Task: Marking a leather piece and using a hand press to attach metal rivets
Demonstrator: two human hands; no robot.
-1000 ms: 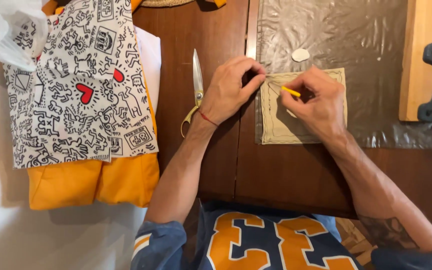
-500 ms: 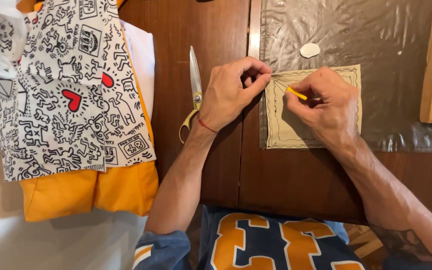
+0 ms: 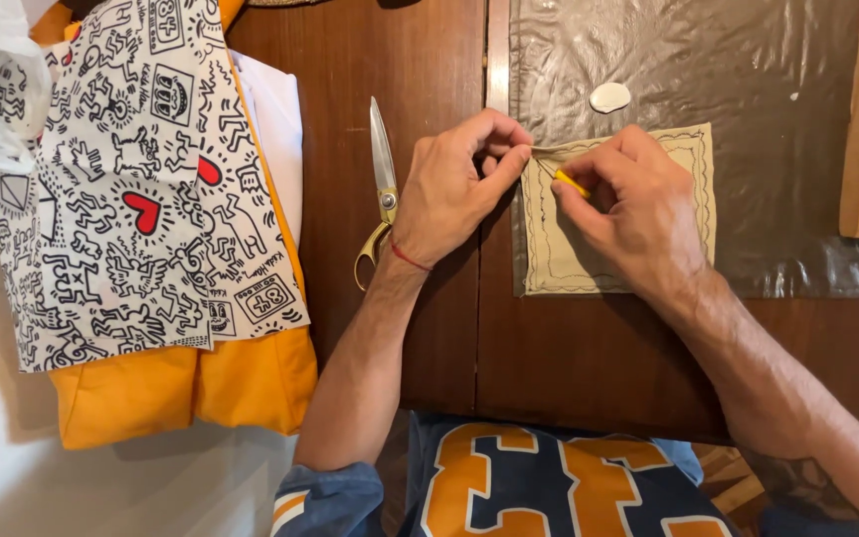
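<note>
Dark wood worktop [image 3: 589, 378]: I see left hand [image 3: 454, 189] pinching tan fabric square [image 3: 569, 254] corner, right hand [image 3: 638, 204] gripping yellow pencil [image 3: 571, 183]. Border lines drawn; top edge unfinished.

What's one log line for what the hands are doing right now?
left hand pinches beige fabric square corner | right hand holds yellow pencil | scissors beside

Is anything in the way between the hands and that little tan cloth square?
No, nothing visible. The left hand already pinches the top left corner of the tan cloth square, and the right hand rests on it holding a small yellow tool. The scissors lie off to the side.
</note>
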